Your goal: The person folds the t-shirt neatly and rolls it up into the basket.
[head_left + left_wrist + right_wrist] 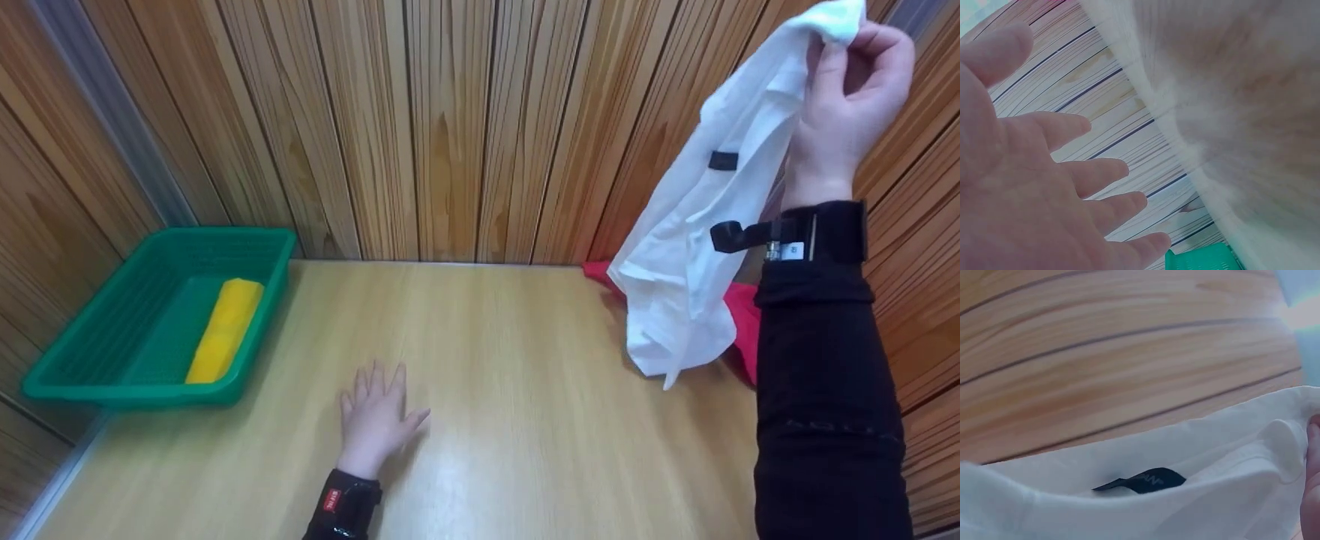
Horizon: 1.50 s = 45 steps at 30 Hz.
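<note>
High at the right of the head view, my right hand (855,105) pinches a white cloth garment (690,225) by its upper end. The cloth hangs down in folds, and a small black label (723,160) shows on it. In the right wrist view the white cloth (1230,489) fills the lower part, with the black label (1157,480) and a bit of the thumb (1311,478) at the edge. My left hand (375,416) is over the table with fingers spread and holds nothing. Its palm (1022,185) faces the left wrist camera.
A green basket (259,360) stands at the left of the wooden table (510,375), with a folded yellow cloth (225,330) inside. Red cloth (742,322) lies behind the white cloth, partly hidden. Wood-panelled walls (450,135) enclose the back and sides.
</note>
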Motion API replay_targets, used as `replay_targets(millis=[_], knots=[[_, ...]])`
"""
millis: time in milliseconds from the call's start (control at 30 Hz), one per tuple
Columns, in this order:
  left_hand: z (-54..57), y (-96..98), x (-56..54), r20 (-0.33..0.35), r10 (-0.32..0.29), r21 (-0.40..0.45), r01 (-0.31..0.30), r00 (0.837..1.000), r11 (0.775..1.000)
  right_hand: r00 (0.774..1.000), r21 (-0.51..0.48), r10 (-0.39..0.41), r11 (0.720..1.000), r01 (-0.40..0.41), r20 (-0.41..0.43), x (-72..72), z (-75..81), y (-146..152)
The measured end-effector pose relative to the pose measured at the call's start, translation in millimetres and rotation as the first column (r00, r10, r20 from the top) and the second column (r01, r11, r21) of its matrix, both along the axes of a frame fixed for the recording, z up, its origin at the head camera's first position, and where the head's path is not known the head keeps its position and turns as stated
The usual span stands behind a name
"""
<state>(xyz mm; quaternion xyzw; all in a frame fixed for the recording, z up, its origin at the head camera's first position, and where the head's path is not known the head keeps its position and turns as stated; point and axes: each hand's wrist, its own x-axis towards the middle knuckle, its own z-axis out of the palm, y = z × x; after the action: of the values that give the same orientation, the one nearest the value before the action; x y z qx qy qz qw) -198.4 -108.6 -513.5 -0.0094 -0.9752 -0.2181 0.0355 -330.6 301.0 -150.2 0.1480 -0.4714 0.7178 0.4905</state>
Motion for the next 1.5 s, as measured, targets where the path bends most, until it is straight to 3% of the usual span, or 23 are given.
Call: replay_targets(millis=[133, 233, 400, 533, 700, 833, 1067, 1167, 1233, 1300, 1500], knots=[[0.8, -1.1, -1.1, 0.004, 0.011, 0.008, -0.011, 1.000, 1.000, 0.997, 0.066, 0.047, 0.997, -0.042, -0.063, 9.5, 4.8, -24], [1.2, -1.4, -2.1, -0.001, 0.016, 0.013, -0.016, 1.000, 1.000, 0.996, 0.116, 0.085, 0.990, -0.081, -0.032, 8.8, 0.3, -36], [1.0, -3.2, -3.8, -0.006, 0.015, 0.011, -0.015, 1.000, 1.000, 0.990, 0.202, 0.118, 0.970, -0.132, 0.081, 1.1, -19.2, -51], [0.9, -5.2, -5.3, -0.009, 0.014, 0.006, -0.014, 1.000, 1.000, 0.978, 0.293, 0.126, 0.941, -0.170, 0.164, -10.5, -45.2, -60], [0.6, -6.2, -6.0, -0.012, 0.015, 0.016, -0.014, 1.000, 1.000, 0.974, 0.438, 0.091, 0.882, -0.176, 0.208, -24.1, -80.5, -69], [0.5, -5.4, -6.6, -0.002, 0.018, 0.013, -0.018, 1.000, 1.000, 0.978, 0.548, 0.055, 0.821, -0.159, 0.201, -25.2, -101.1, -76], [2.5, -4.3, -6.6, -0.014, 0.008, 0.009, -0.008, 1.000, 1.000, 0.972, 0.631, 0.082, 0.748, -0.207, 0.222, -21.4, -129.6, -87], [3.1, -3.5, -7.6, -0.011, 0.010, 0.008, -0.010, 1.000, 1.000, 0.957, 0.653, 0.111, 0.709, -0.264, 0.267, -20.3, -142.3, -92], [3.4, -3.1, -7.5, -0.012, 0.009, 0.006, -0.009, 1.000, 1.000, 0.943, 0.681, 0.119, 0.665, -0.308, 0.311, -19.8, -152.9, -96], [3.5, -2.5, -7.2, -0.012, 0.006, 0.009, -0.006, 1.000, 1.000, 0.929, 0.722, 0.124, 0.596, -0.351, 0.349, -19.0, -165.8, -101], [3.5, -1.0, -5.6, -0.037, -0.007, 0.007, 0.008, 0.999, 1.000, 0.889, 0.835, 0.155, 0.303, -0.459, 0.432, -14.1, -207.8, -118]])
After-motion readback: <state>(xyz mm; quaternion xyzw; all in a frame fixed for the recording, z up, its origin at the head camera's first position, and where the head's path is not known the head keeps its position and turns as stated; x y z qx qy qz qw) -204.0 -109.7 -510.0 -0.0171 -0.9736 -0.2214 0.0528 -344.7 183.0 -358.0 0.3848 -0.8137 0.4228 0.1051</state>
